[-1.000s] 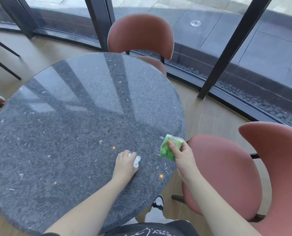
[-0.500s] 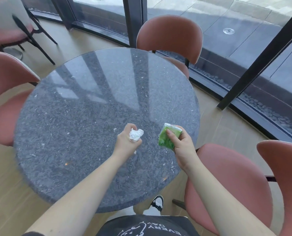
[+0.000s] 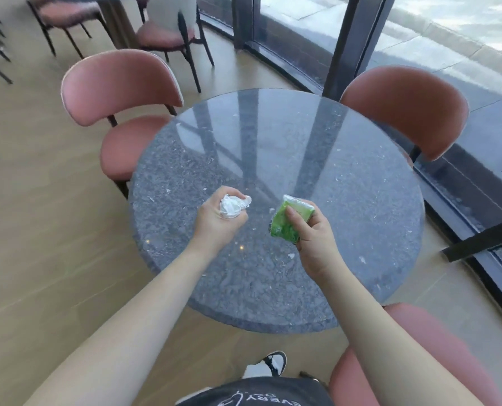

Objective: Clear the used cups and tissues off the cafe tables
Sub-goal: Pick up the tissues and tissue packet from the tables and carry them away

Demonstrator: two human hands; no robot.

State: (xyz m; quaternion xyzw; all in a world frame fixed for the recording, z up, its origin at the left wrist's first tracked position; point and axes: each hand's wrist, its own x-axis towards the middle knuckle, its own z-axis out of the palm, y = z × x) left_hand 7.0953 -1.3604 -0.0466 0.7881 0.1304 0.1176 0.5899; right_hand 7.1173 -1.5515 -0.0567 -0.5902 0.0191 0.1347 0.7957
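Observation:
My left hand point(image 3: 214, 221) is closed around a crumpled white tissue point(image 3: 232, 205), held a little above the round grey stone table point(image 3: 346, 200). My right hand point(image 3: 314, 238) grips a green tissue packet point(image 3: 288, 224), thumb on its front, also raised over the tabletop. The two hands hang side by side above the near half of the table. A few small white crumbs point(image 3: 291, 255) lie on the stone close to my right hand. No cups are in view.
Pink upholstered chairs stand around the table: one at the left point(image 3: 118, 92), one at the far right point(image 3: 405, 106), one at the near right point(image 3: 419, 361). Dark window frames point(image 3: 349, 42) run behind. More chairs point(image 3: 162, 33) stand further back on the wooden floor.
My left hand picked the crumpled tissue up off the tabletop and lifted it. Both hands rose, and the view swung so the table sits further right with the left chair showing.

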